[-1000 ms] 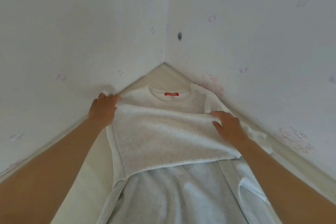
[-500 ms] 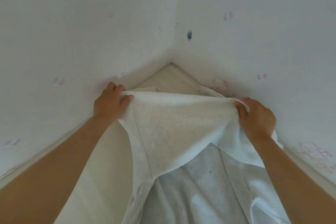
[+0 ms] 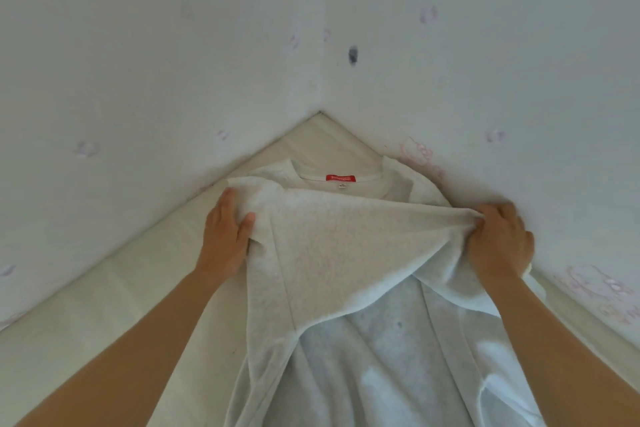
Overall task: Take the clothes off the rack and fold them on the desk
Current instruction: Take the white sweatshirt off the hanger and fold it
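Left hand [image 3: 225, 236]: closed on the left end of the sweatshirt's turned-up edge. The thumb lies on top of the cloth and the fingers run along beside and under it. It is seen back upward, low over the desk. The left forearm is bare and reaches in from the lower left corner, nearly straight.

Right hand [image 3: 498, 243]: fingers curled tight round the right end of the same edge, the cloth bunched at the fingertips. The knuckles face up and the hand is close to the right-hand wall. The right forearm is bare and enters from the lower right corner.

Sweatshirt [image 3: 346, 253]: pale grey, lying on the desk in the corner of the room. Its lower part is doubled back toward the neck and stretched between the two hands. The collar [image 3: 337, 172] points into the corner and is uncovered, with a red label [image 3: 340, 178] inside it. The near part of the garment runs out of the bottom of the view.

Desk [image 3: 104, 322]: pale top, pushed into the corner, bare to the left of the garment.

Walls [image 3: 138, 62]: white with faint pinkish prints. There is one dark mark [image 3: 353, 55] just right of the corner seam.
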A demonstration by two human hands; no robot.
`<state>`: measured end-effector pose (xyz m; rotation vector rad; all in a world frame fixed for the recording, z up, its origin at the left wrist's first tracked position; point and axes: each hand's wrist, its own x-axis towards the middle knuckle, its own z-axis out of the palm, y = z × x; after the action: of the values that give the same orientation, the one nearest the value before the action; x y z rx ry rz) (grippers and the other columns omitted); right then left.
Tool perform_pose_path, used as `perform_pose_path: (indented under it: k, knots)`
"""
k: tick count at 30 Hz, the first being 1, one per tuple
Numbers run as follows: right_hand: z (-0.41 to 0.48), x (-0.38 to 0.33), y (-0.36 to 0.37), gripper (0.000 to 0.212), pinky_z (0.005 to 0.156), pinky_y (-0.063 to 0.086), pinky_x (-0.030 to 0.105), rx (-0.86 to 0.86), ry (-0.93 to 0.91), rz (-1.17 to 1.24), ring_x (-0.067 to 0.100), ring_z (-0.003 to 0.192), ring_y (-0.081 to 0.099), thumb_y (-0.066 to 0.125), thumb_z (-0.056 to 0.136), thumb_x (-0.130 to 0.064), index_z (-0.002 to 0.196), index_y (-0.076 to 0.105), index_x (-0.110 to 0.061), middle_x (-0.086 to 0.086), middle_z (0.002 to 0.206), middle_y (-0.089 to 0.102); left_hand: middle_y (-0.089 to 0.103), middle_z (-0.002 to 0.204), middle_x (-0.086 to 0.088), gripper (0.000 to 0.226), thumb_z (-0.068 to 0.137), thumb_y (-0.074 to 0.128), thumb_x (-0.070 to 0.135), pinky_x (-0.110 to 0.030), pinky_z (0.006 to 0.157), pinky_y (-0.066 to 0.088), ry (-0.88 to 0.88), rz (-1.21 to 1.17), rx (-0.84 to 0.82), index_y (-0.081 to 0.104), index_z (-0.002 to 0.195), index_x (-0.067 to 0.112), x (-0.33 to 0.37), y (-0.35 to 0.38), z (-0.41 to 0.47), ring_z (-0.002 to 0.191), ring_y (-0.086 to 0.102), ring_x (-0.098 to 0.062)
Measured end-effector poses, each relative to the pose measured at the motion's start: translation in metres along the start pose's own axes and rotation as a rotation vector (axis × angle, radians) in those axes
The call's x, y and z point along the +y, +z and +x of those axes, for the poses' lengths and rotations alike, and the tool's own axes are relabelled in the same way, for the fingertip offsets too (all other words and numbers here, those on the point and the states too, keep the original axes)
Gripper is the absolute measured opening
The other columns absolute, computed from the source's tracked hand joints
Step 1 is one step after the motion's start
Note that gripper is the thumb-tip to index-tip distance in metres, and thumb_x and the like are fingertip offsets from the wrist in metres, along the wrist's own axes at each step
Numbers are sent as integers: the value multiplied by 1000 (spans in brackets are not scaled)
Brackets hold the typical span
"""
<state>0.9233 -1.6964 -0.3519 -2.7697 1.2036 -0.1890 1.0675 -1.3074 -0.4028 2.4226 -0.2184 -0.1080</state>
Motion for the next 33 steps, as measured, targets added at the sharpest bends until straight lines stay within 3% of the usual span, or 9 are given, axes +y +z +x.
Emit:
perform_pose_path:
  k: [4, 6, 9, 12, 15, 19, 23, 27, 33]
  knots:
    - [-16, -18, 2, 46, 107, 23, 44, 10, -248, 89, 31, 121, 42, 52, 76, 7, 116, 61, -14, 8, 125, 53, 48, 135, -17, 65, 91, 56, 41, -40, 101, 42, -396, -378, 128, 36, 142, 6, 13, -8, 28, 120, 51, -33]
    - [-22, -43, 2, 43, 106, 34, 42, -14, -454, 252, 25, 118, 48, 51, 79, 7, 115, 60, -15, 2, 122, 56, 58, 120, -8, 54, 89, 61, 36, -36, 91, 45, -525, -506, 83, 51, 130, 2, 24, -12, 44, 110, 57, -27]
    - [-33, -88, 7, 28, 106, 37, 35, -242, -632, 388, 15, 118, 51, 50, 95, -16, 121, 57, -20, -4, 124, 57, 62, 108, -7, 45, 91, 63, 34, -42, 96, 49, -602, -636, -48, 58, 122, 2, 34, -18, 62, 107, 61, -30]
    - [-32, -112, 24, 62, 119, 13, 41, -383, -595, 173, 15, 142, 25, 48, 94, -51, 147, 30, -25, -6, 152, 33, 64, 107, -5, 27, 95, 60, 24, -35, 84, 49, -360, -629, -1, 61, 117, 9, 45, -26, 79, 97, 61, -21]
    - [-25, -112, 35, 86, 119, 0, 45, -470, -535, 1, 17, 147, 11, 50, 86, -65, 153, 11, -28, -4, 159, 16, 59, 94, -6, 13, 93, 59, 18, -30, 74, 40, -176, -329, 141, 60, 101, 9, 42, -29, 89, 86, 53, -20]
    - [-31, -108, 39, 85, 118, -6, 44, -360, -580, -59, 18, 149, -3, 43, 89, -64, 153, -2, -32, -6, 162, -6, 50, 129, -15, 49, 89, 62, 10, -37, 99, 38, -106, -21, 96, 44, 134, 7, 13, -15, 69, 117, 48, -31]
    - [-54, -104, 47, 64, 118, -7, 37, -365, -829, -60, 18, 149, -4, 7, 92, -59, 152, 0, -39, -7, 162, -8, 30, 155, -8, 55, 97, 40, 38, -44, 116, 24, 269, 262, -30, 36, 147, 16, 3, -1, 19, 144, 24, -28]
    - [-68, -86, 49, 75, 118, -4, 37, -418, -786, -132, 17, 149, -5, -11, 81, -60, 152, 2, -39, -6, 162, -7, 7, 161, 6, 69, 92, 17, 61, -31, 119, 6, 183, 196, -229, 22, 152, 27, -6, 4, -36, 147, 0, -11]
    - [-143, -48, 35, 60, 118, 7, 39, -329, -706, 30, 22, 148, 17, 11, 96, -46, 150, 28, -28, 0, 160, 17, 12, 158, 10, 60, 93, 39, 60, -31, 115, 27, 59, -42, -290, 32, 146, 32, 13, -6, -145, 141, 26, -12]
